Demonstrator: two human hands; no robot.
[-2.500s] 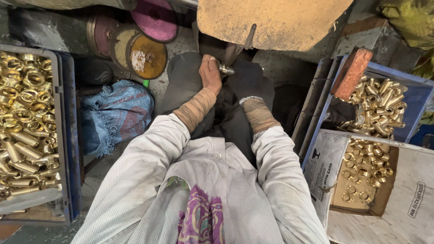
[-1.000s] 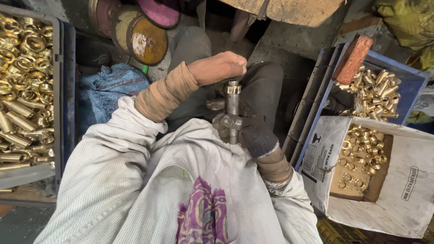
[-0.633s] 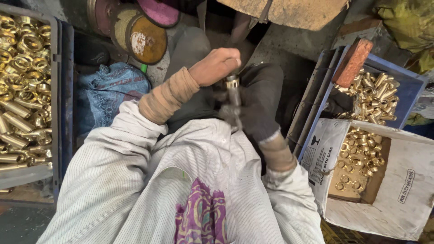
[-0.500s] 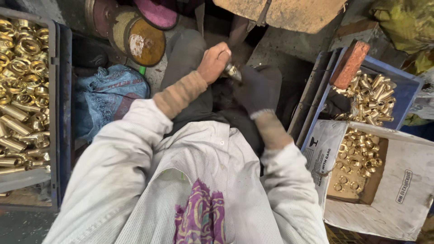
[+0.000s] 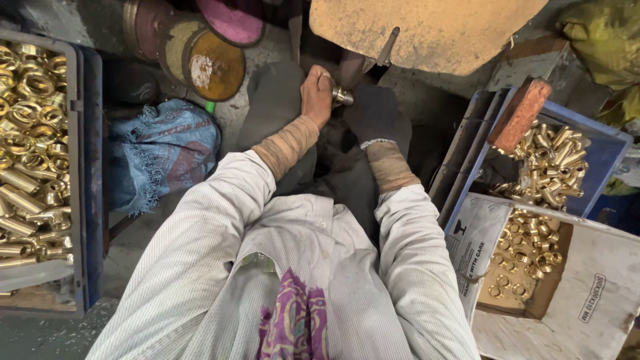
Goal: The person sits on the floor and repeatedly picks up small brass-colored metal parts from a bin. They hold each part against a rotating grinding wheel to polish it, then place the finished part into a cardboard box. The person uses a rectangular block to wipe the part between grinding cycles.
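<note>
Between both hands, just under the big tan buffing wheel [image 5: 427, 27], sits a small shiny metal fitting [image 5: 342, 97]. Left hand [image 5: 317, 97], bare, fingers curled tight on it; right hand [image 5: 373, 113], in dark glove, gripping its other end. Blue crate w/ brass parts [image 5: 37, 160] at left; cardboard box of brass rings [image 5: 527, 260] at right.

The person wears a pale, finely striped shirt [image 5: 373, 267] with long sleeves and tan ribbed cuffs [image 5: 288, 143] at both wrists. A purple patterned scarf [image 5: 293, 323] hangs at the chest. The right hand [image 5: 377, 113] wears a dark glove; the left hand [image 5: 317, 97] is bare.
</note>
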